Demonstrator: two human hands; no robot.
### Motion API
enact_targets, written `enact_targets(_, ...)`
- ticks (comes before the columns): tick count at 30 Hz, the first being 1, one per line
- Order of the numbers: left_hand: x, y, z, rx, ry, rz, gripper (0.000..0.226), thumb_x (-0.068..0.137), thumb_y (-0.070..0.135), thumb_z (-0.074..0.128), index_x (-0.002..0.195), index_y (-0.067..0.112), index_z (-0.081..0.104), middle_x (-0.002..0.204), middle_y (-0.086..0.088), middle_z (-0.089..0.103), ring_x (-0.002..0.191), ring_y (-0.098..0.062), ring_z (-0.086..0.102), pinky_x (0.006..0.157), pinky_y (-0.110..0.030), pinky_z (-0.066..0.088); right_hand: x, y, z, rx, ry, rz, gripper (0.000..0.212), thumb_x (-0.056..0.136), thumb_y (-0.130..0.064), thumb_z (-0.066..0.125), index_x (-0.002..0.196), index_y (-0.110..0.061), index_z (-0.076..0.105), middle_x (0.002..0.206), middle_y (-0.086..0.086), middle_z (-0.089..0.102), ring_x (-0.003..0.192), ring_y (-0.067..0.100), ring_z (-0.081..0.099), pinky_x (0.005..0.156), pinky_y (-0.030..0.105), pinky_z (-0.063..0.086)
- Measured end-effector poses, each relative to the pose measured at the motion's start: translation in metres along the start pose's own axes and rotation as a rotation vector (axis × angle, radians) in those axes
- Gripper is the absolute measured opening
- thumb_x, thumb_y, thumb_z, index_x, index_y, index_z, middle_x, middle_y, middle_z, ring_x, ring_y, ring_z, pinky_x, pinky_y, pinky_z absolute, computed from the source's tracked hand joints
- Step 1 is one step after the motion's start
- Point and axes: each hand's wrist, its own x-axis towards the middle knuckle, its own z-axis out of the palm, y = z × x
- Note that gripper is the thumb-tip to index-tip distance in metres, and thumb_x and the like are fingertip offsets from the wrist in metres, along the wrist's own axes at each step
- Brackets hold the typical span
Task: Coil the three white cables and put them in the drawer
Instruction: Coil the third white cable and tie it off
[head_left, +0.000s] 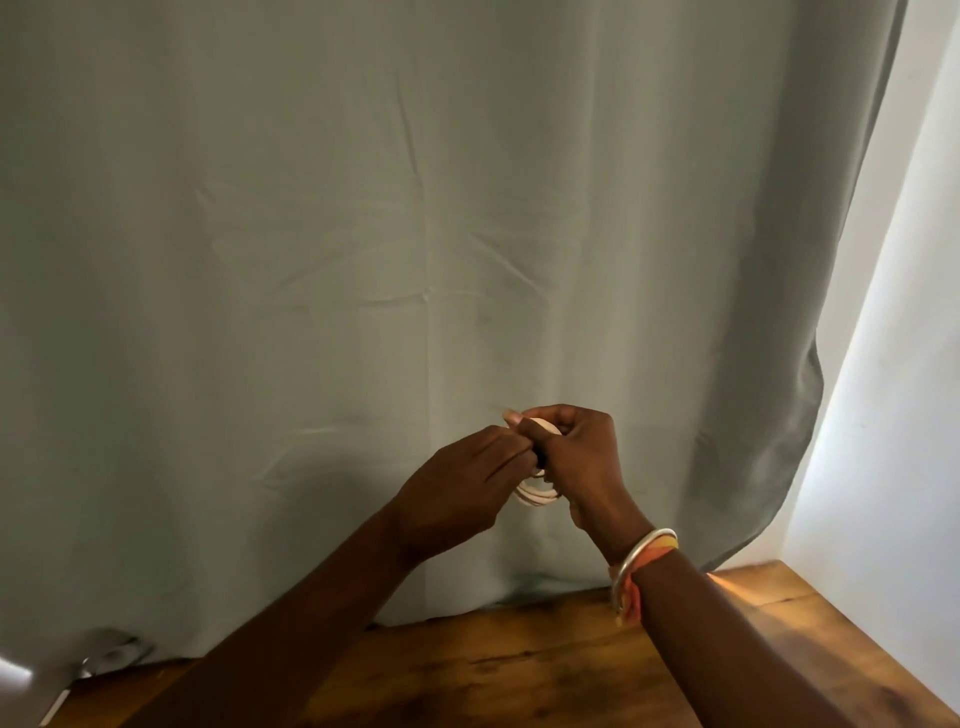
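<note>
You hold one thin white cable (537, 493), wound into a small round coil, up in front of the grey-green cloth curtain (363, 260), above the brown wooden table (519, 670). Both your hands are on it. Your right hand (576, 457) curls tight round the coil. Your left hand (467, 483) pinches its side.

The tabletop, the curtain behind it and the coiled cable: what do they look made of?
Tabletop: wood, probably, with brown grain, dark streaks and a low sheen. Curtain: woven cloth, matte grey-green, hanging in creases and folds. Coiled cable: likely smooth white plastic sheath; it bends in tight loops.
</note>
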Motion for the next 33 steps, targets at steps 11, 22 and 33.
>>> enact_targets(11, -0.022, 0.009, 0.001, 0.003, -0.045, 0.004, 0.026, 0.095, 0.020, 0.058, 0.118, 0.007, 0.056, 0.106, -0.010, 0.069, 0.102, -0.021, 0.058, 0.086, -0.031, 0.053, -0.006, 0.000, -0.001, 0.239, -0.082, 0.165, 0.025, 0.075, -0.020, 0.085, 0.090, -0.003, 0.076, 0.061, 0.011, 0.065, 0.047, 0.014, 0.055, 0.048, 0.024, 0.048)
enact_targets(22, -0.026, 0.014, -0.002, -0.183, -0.078, -0.257, 0.044, 0.087, 0.039, 0.068, 0.119, 0.015, 0.051, 0.117, -0.005, 0.062, 0.109, -0.016, 0.056, 0.089, -0.021, 0.049, -0.002, -0.003, -0.011, 0.550, -0.258, 0.505, 0.013, 0.091, -0.011, 0.066, 0.097, 0.000, 0.069, 0.069, 0.011, 0.068, 0.056, 0.017, 0.064, 0.058, 0.027, 0.058)
enact_targets(33, -0.040, 0.075, 0.004, -1.623, 0.259, -1.607, 0.038, 0.076, 0.025, 0.068, 0.112, 0.011, 0.066, 0.100, -0.009, 0.075, 0.088, -0.022, 0.072, 0.069, -0.031, 0.058, -0.035, 0.055, -0.043, 0.129, -0.372, 0.331, 0.024, 0.095, -0.028, 0.061, 0.113, -0.016, 0.072, 0.104, 0.011, 0.075, 0.092, 0.025, 0.071, 0.074, 0.032, 0.057)
